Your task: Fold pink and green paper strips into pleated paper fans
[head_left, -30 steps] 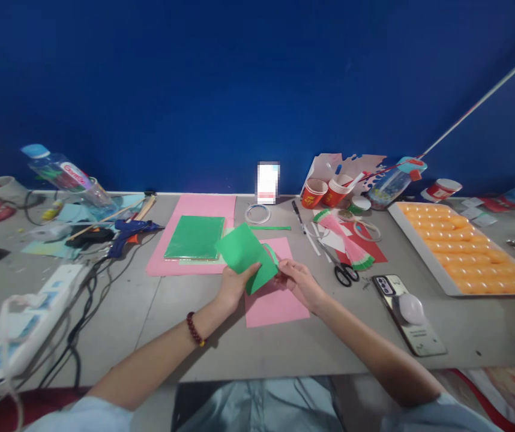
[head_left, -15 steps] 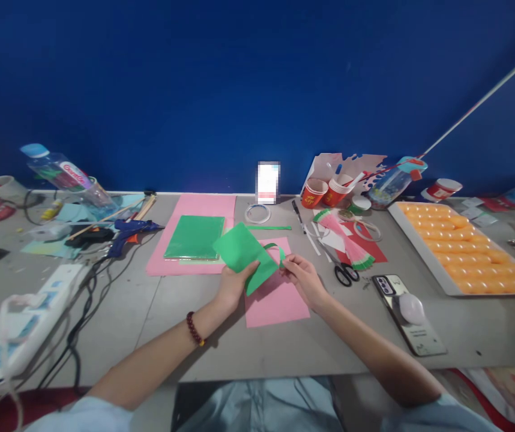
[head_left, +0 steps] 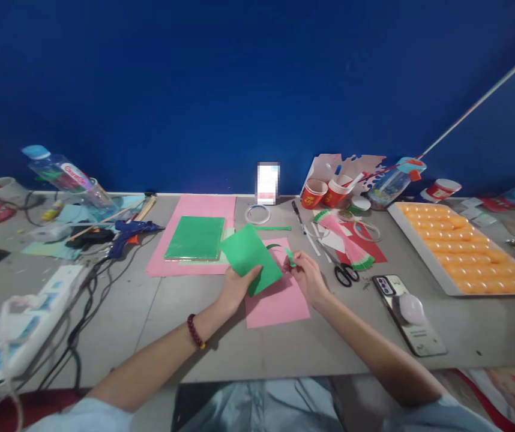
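Observation:
My left hand (head_left: 236, 287) grips the near edge of a green paper sheet (head_left: 249, 257), held tilted above a small pink sheet (head_left: 280, 303) on the grey table (head_left: 221, 342). A thin green strip (head_left: 284, 251) curls off the sheet's right edge, and my right hand (head_left: 308, 276) pinches its end, pulled to the right. A red bead bracelet (head_left: 195, 330) circles my left wrist. Black scissors (head_left: 346, 273) lie just right of my right hand.
A stack of green paper (head_left: 194, 237) lies on a large pink sheet (head_left: 194, 207). At left are a blue glue gun (head_left: 129, 231), cables, a power strip (head_left: 23, 324) and a bottle (head_left: 62, 174). At right are red cups (head_left: 325, 192), a phone (head_left: 408, 312) and a tray of orange balls (head_left: 469, 249).
My right hand has pulled the green strip farther right, away from the sheet. The sheet in my left hand has shifted slightly right.

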The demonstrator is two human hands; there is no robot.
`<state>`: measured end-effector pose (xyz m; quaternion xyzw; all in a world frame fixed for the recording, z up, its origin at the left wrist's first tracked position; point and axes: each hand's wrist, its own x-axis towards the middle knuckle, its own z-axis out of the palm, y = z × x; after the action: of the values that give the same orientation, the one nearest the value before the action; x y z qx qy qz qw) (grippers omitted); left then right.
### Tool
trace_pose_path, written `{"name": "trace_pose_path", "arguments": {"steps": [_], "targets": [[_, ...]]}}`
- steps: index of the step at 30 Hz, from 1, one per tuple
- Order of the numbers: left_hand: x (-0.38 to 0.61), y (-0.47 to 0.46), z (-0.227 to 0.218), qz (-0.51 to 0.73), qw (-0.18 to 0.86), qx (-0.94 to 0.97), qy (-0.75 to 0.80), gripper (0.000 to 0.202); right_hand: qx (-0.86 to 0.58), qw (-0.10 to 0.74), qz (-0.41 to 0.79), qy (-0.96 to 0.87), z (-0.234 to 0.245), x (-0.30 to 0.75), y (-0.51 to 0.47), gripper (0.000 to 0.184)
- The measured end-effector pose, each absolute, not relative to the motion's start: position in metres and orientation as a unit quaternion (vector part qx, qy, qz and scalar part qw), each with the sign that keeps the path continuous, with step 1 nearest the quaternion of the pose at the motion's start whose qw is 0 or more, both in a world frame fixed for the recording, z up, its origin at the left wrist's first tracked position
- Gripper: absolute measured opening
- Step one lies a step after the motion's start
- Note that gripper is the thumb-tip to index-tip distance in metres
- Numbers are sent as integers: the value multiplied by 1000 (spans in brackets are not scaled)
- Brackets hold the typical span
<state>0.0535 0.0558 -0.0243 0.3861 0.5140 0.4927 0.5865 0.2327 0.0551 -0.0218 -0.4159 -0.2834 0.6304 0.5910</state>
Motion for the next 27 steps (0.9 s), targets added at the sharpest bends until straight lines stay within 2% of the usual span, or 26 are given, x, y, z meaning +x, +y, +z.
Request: {"name": "trace_pose_path", "arguments": {"steps": [7, 11, 17, 22, 27], "targets": [[51, 53, -13, 458, 593, 480, 456, 28, -446, 588, 616, -276, -13, 239, 61, 22], [27, 71, 19, 430, 527, 564, 468, 14, -460, 567, 610, -308, 2, 246, 65, 26], [-24, 97, 58, 405, 619, 462, 490, 33, -472, 527, 608, -361, 11, 251, 80, 28], [-47, 115, 52, 437, 496, 422, 620, 38, -474, 479, 618, -405, 25, 243, 105, 28], [-55, 142, 37, 457, 461, 475, 594, 40, -443, 464, 584, -498, 45, 237, 138, 19]]}}
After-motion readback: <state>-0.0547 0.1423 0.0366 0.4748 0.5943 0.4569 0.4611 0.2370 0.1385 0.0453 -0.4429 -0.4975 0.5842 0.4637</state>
